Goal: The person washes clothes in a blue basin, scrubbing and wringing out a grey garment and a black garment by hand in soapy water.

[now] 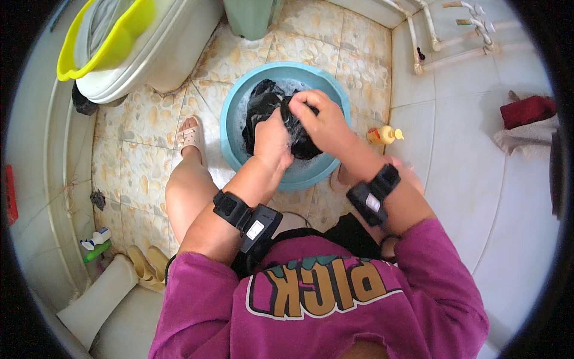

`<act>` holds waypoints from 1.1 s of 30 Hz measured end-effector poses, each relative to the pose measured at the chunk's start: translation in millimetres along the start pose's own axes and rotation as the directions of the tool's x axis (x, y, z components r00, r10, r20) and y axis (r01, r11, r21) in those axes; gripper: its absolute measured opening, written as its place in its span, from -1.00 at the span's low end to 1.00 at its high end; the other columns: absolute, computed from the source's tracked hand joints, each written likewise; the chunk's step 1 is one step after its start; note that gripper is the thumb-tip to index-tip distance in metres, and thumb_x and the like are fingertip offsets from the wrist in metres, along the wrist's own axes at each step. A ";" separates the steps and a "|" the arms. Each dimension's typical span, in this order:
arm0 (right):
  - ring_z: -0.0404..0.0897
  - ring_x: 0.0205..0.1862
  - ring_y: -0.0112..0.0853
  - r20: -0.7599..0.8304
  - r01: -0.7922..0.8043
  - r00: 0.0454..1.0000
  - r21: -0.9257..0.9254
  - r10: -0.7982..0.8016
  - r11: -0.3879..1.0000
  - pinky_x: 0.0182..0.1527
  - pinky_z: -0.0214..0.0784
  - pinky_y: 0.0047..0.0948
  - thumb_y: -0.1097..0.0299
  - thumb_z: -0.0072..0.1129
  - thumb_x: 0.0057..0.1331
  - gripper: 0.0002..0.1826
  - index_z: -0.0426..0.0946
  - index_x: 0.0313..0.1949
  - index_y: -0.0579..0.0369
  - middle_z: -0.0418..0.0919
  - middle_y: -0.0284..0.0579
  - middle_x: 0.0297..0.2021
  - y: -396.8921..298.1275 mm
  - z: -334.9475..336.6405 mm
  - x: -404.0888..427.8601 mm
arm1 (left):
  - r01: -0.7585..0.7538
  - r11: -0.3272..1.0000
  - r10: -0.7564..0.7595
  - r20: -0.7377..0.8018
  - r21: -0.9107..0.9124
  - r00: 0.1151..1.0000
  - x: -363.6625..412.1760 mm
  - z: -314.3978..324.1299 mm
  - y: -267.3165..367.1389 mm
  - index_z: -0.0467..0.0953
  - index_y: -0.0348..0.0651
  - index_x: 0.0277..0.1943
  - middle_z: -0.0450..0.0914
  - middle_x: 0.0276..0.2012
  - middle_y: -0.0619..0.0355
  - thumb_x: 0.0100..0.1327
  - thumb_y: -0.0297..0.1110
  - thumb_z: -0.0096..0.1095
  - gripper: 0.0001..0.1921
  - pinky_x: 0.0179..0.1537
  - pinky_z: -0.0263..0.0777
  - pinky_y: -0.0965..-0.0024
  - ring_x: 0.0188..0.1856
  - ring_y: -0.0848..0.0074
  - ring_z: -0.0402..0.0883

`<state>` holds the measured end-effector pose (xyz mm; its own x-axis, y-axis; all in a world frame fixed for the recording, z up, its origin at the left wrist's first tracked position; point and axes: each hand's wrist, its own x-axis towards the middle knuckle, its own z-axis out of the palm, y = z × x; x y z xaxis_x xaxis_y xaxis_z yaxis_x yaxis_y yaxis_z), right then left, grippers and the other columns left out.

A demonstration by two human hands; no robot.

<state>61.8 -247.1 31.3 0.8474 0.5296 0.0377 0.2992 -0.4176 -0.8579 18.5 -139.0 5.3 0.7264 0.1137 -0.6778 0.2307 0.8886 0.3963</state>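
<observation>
A round blue plastic basin (228, 134) stands on the tiled floor between my feet, with sudsy water in it. Dark wet cloth (262, 105) lies bunched in the water, and part of it is raised between my hands. My left hand (273, 137) grips this cloth near the middle of the basin. Just to its right, my right hand (320, 116) pinches a fold of the same cloth, fingers curled over it. The fingertips of both hands are partly hidden by the fabric and by each other.
Right of the basin is a yellow pump bottle (381, 134). A white toilet (166, 49) carrying a yellow basin (110, 56) stands at upper left, near a green bin (251, 20). White pipes (412, 36) run along the right wall. Beige slippers (148, 262) sit at lower left.
</observation>
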 end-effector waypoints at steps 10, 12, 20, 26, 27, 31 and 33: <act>0.48 -0.24 -0.32 0.354 -0.678 0.645 0.675 0.678 0.292 -0.15 0.34 -0.30 -0.03 -0.24 0.35 -0.49 0.45 -0.18 0.23 0.51 -0.07 -0.30 36.1 10.7 -1.3 | -0.629 0.409 0.410 0.483 0.661 0.774 13.2 -20.6 -16.0 0.47 -0.39 -0.27 0.55 -0.36 0.05 -0.03 -0.46 0.08 -0.76 -0.17 0.38 0.36 -0.30 0.37 0.52; 0.44 -0.09 -0.25 0.214 -0.717 0.680 0.393 0.702 0.576 -0.01 0.26 -0.26 -0.15 -0.20 0.30 -0.38 0.42 -0.12 0.27 0.48 -0.02 -0.18 31.4 -2.0 1.3 | -0.513 0.268 0.333 0.422 0.815 0.843 13.0 -21.5 -15.5 0.49 -0.41 -0.29 0.55 -0.36 -0.13 -0.05 -0.40 0.15 -0.73 -0.16 0.40 0.29 -0.25 0.17 0.54; 0.34 0.02 -0.34 0.324 -0.646 0.761 0.291 0.562 0.706 0.06 0.18 -0.39 0.18 0.25 0.08 -0.33 0.24 0.15 0.14 0.40 -0.04 -0.03 65.4 -5.4 0.7 | -0.663 0.067 -0.002 0.665 0.745 0.747 0.8 -30.3 -31.5 0.44 -0.36 -0.11 0.54 -0.23 -0.14 -0.02 -0.28 0.28 -0.57 -0.05 0.36 0.29 -0.13 0.19 0.52; 0.52 -0.27 -0.39 -0.117 -0.203 0.968 0.144 0.221 0.968 -0.14 0.34 -0.43 0.31 0.16 0.13 -0.77 0.52 -0.23 0.12 0.58 -0.12 -0.35 26.1 -8.5 -0.2 | 0.320 0.935 -0.296 -0.159 0.155 0.942 25.3 -42.2 -18.2 0.40 -0.29 0.00 0.47 -0.03 -0.07 0.19 0.38 -0.26 -0.23 0.05 0.35 0.22 0.02 0.26 0.46; 0.54 -0.27 -0.32 -0.117 -0.024 0.992 0.103 0.036 0.994 -0.15 0.34 -0.42 0.30 0.14 0.13 -0.80 0.50 -0.29 0.13 0.58 -0.08 -0.34 14.0 -8.5 -3.7 | 0.304 0.946 -0.305 -0.012 0.109 0.952 30.2 -42.7 -13.6 0.42 -0.27 -0.03 0.48 -0.05 -0.08 0.18 0.37 -0.24 -0.24 0.03 0.36 0.22 -0.01 0.25 0.47; 0.52 -0.33 -0.05 0.429 0.233 0.893 -0.187 -0.134 0.954 -0.26 0.39 -0.21 0.25 0.15 0.09 -0.85 0.48 -0.40 0.02 0.52 -0.01 -0.43 -31.4 -1.6 -26.7 | 0.275 0.956 -0.291 0.229 0.101 0.929 35.5 -37.4 -5.2 0.50 -0.21 -0.18 0.56 -0.29 -0.03 0.23 0.07 -0.01 -0.55 -0.14 0.45 0.16 -0.26 0.23 0.56; 0.52 -0.34 -0.02 0.218 0.163 0.970 -0.265 -0.106 0.950 -0.29 0.39 -0.16 0.17 0.10 0.12 -0.79 0.50 -0.38 0.01 0.52 0.05 -0.41 -13.1 6.9 -23.3 | 0.130 0.945 -0.117 -0.063 0.300 0.991 28.3 -29.9 -17.0 0.47 -0.16 -0.08 0.58 -0.24 0.03 0.27 -0.10 -0.06 -0.66 -0.14 0.44 0.27 -0.23 0.30 0.57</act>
<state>35.1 -248.9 38.1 0.6950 0.7188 0.0156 0.5385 -0.5061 -0.6737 15.8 -137.6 -39.1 0.6524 0.0368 -0.7570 0.5070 0.7212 0.4720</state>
